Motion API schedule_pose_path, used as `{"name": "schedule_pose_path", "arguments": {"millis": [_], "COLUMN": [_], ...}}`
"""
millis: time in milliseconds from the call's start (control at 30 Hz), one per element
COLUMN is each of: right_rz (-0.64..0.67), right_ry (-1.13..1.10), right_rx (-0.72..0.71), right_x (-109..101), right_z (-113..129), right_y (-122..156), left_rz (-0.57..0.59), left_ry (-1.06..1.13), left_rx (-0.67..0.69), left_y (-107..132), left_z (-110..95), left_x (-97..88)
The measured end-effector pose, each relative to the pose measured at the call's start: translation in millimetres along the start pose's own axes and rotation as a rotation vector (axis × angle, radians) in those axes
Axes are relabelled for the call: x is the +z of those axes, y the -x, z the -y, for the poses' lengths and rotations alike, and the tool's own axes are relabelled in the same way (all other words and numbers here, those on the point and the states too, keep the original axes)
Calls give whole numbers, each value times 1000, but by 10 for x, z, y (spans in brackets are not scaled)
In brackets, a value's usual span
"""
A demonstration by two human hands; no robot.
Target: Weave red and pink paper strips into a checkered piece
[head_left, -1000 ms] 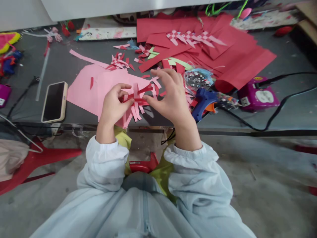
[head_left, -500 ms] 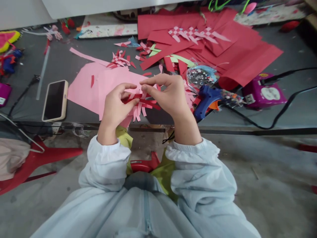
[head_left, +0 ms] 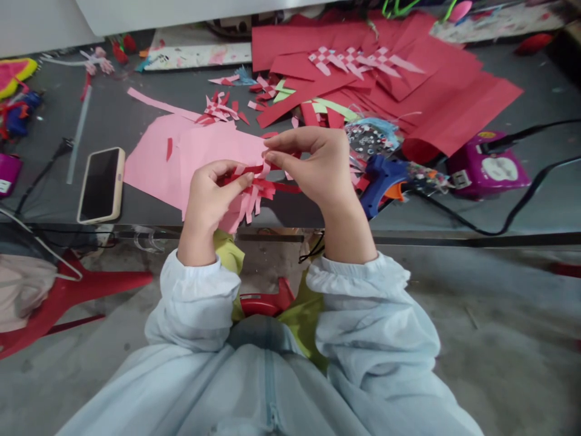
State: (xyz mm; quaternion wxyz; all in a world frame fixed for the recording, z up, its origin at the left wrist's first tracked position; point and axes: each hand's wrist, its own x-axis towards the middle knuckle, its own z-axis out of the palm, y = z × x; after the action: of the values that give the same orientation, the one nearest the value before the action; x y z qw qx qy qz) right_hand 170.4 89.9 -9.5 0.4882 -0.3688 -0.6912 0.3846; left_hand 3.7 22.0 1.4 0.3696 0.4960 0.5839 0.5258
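Both hands hold a small weave of red and pink paper strips (head_left: 255,189) just above the near edge of the dark table (head_left: 109,115). My left hand (head_left: 209,201) pinches the weave's left side between thumb and fingers. My right hand (head_left: 315,166) pinches a red strip at the weave's top right between thumb and forefinger. Pink strip ends hang down below the weave. Pink paper sheets (head_left: 190,154) lie under and behind the hands.
A phone (head_left: 100,184) lies at the left. A blue glue gun (head_left: 384,177), a bag of small beads (head_left: 370,138) and a purple box (head_left: 488,169) with black cables sit at the right. Red paper sheets (head_left: 408,79) and finished woven pieces (head_left: 358,60) cover the back.
My right hand has risen and moved left, closing from spread fingers into a pinch on a red strip. The weave has tilted slightly in my left hand.
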Motion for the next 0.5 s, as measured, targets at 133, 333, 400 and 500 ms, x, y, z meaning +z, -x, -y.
{"name": "schedule_pose_path", "arguments": {"millis": [133, 333, 400, 500], "right_rz": [37, 74, 34, -90], "right_ry": [-1, 23, 52, 115], "right_rx": [-1, -25, -44, -88], "right_x": [11, 23, 10, -30], "right_z": [40, 137, 149, 95], "right_y": [11, 39, 33, 16], "left_rz": [33, 46, 33, -29], "left_ry": [71, 185, 200, 232], "left_rx": [-49, -105, -103, -77], "left_y": [-6, 5, 6, -6], "left_z": [-2, -17, -17, 2], "left_x": [-7, 7, 10, -1]}}
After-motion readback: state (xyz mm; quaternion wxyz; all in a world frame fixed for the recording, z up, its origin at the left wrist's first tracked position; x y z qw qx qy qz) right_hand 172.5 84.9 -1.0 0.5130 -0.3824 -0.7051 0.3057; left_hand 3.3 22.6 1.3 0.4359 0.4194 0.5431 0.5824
